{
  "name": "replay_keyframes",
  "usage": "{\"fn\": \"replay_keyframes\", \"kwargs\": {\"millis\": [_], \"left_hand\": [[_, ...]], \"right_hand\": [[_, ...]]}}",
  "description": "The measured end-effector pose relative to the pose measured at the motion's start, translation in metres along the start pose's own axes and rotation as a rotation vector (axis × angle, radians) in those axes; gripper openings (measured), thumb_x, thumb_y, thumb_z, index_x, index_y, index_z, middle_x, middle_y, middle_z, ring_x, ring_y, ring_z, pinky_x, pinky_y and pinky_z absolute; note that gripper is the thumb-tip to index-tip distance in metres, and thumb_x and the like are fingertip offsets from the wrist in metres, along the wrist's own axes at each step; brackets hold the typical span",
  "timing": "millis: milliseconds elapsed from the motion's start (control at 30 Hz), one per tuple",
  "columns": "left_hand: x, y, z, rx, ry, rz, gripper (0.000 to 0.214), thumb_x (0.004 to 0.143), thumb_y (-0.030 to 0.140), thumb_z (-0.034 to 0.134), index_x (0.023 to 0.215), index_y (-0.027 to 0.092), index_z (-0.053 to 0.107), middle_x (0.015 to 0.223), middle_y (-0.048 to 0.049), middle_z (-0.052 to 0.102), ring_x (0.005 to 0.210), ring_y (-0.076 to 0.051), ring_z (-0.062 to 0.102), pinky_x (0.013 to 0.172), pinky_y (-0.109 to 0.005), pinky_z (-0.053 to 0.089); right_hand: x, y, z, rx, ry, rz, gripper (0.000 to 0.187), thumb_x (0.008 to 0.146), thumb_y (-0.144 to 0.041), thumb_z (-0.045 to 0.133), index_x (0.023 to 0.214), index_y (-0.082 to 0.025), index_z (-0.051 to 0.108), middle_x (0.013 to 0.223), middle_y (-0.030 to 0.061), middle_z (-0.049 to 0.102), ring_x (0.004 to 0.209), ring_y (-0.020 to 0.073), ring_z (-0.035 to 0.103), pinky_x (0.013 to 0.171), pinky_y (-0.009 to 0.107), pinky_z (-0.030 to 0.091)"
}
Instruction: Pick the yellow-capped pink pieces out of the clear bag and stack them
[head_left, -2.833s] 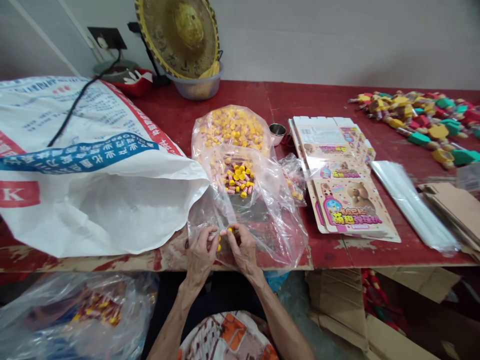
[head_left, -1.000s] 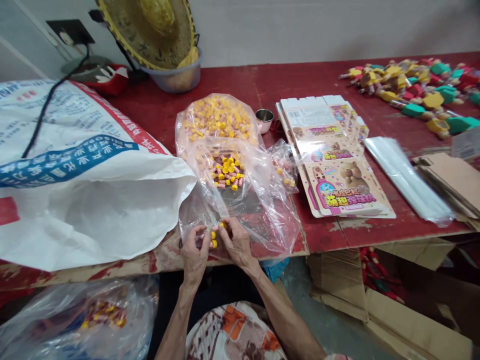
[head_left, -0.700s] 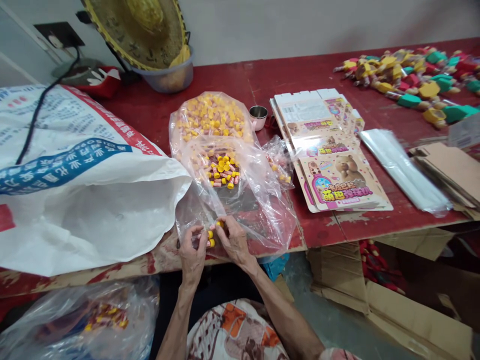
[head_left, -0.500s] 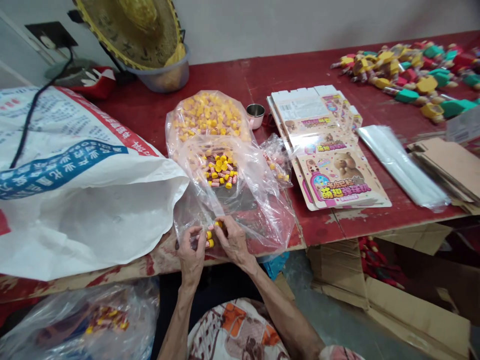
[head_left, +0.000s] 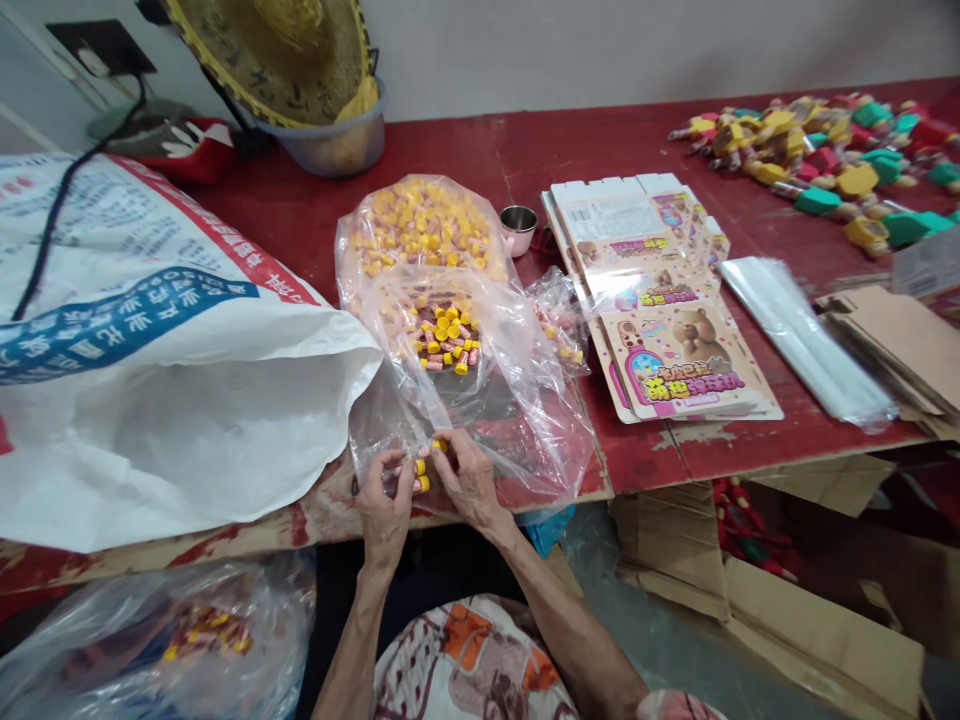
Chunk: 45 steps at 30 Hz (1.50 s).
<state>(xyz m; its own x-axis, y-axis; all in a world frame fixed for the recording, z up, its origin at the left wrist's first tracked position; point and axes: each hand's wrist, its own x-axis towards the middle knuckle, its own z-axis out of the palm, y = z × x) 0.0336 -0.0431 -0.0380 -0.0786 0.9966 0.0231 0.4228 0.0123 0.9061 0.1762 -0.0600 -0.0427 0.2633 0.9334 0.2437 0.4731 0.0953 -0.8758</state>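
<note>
Yellow-capped tubes (head_left: pixel 423 484), right at clock centre, between both hands at the near edge of the red table (head_left: pixel 465 140). Got a couple gripped in the left hand (head_left: pixel 384 495), thumb and fingers curled around, leaving two caps exposed toward 3. Got another pinched in the right hand (head_left: pixel 471 480), thumb and fingertips together on the cap, pink end aimed at about 9. Can't tell if it's touching the left hand, too small to make out.

At 12, loads more of the same in a big clear bag (head_left: pixel 551 440). At 1, a pink cup (head_left: pixel 517 240). At 2, a small clear bag (head_left: pixel 566 330) with more tubes, just beside some bear-printed packaging (head_left: pixel 675 370). Farther out between 2 and 3, clear plastic sleeves (head_left: pixel 806 340); way past at 2, a heap of colourful toys (head_left: pixel 855 180). Between 9 and 10, a huge white sack (head_left: pixel 225 440), gaping open. Up at 11, a straw hat (head_left: pixel 289 60) over a plastic basin (head_left: pixel 330 150).
</note>
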Motion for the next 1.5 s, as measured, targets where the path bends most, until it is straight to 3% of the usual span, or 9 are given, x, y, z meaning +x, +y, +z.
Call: {"fn": "replay_keyframes", "kwargs": {"millis": [1500], "left_hand": [[-0.0017, -0.0016, 0.0003, -0.007, -0.005, -0.019, 0.041, 0.091, 0.058, 0.065, 0.103, 0.019, 0.064, 0.096, -0.0058, 0.072, 0.081, -0.019, 0.075, 0.07, -0.031, 0.067]], "right_hand": [[-0.0002, 0.0004, -0.0005, 0.012, -0.019, 0.022, 0.023, 0.106, -0.032, 0.048, 0.112, -0.021, 0.067, 0.1, 0.0073, 0.072, 0.091, 0.0206, 0.069, 0.087, 0.031, 0.055]]}}
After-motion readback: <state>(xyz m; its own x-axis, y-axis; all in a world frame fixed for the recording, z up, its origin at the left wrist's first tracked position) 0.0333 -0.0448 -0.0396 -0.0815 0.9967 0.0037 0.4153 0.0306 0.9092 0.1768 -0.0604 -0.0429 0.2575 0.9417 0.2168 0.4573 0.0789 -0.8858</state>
